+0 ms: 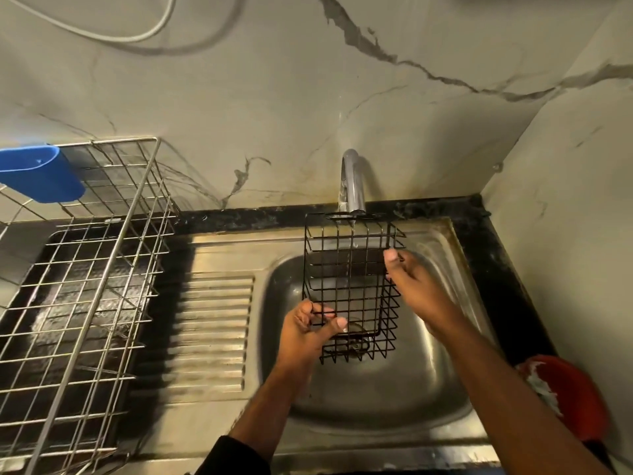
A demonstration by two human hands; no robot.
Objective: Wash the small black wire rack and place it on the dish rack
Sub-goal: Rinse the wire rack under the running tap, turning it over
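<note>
Step in hand: washing. The small black wire rack (pixel 351 286) is held above the sink (pixel 428 389) basin, its far end just under the tap (pixel 352 181). A thin stream seems to run from the spout through the mesh; too faint to be sure.

Left hand (pixel 308 329): fingers (pixel 337 325) clenched on the wires at the rack's near left corner, carrying it. Right hand (pixel 416 286): laid along the rack's right wall, thumb on an upper wire; whether it pinches the wire or merely rubs it, cannot tell.

Judgement: rinse likely not finished. Next move calls for turning the rack so all sides meet the water, then carrying it left, over the ribbed drainboard (pixel 212 323), to the dish rack (pixel 85 286).

Surroundings: dish rack sits well apart on the left of the tabletop, its bed looks free; a blue holder (pixel 41 176) hangs on its far rim. A red container (pixel 579 399) sits at the sink's right, near the right forearm. Nothing blocks the leftward path.
</note>
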